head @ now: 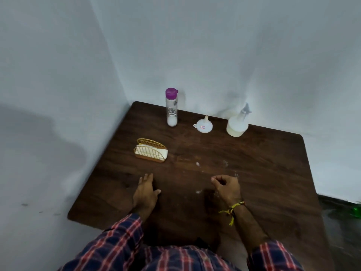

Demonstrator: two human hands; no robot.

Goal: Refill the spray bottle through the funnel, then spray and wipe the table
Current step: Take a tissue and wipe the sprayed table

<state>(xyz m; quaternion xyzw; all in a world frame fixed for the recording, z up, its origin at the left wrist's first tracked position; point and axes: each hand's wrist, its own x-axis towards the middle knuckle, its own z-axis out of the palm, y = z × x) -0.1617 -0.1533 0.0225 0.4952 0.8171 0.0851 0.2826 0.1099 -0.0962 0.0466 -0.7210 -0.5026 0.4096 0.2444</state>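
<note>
The dark wooden table (254, 182) is filling the middle and lower frame, pushed into the corner of pale walls, with white specks lying scattered across its centre. Both hands are hovering or resting low in the frame, neither carrying anything: the left hand (145, 194) is lying flat at lower centre-left with fingers stretched out, and the right hand (227, 187) at lower centre-right is sitting with fingers loosely curled under, gripping nothing.

The spray bottle (237, 124) is standing at upper right of centre near the wall, its trigger head on. The clear bottle with the purple cap (171, 107) is standing upright at upper centre-left. Between them the white funnel (204, 125) is resting mouth-down, spout up. The wire napkin holder (150, 151) is sitting at centre-left.

Nothing appears begun, so the opening move is probably reaching for the spray bottle. It would go best steadying the body with one hand while unscrewing the head with the other, then turning the funnel over and seating its spout fully in the neck before pouring slowly.
</note>
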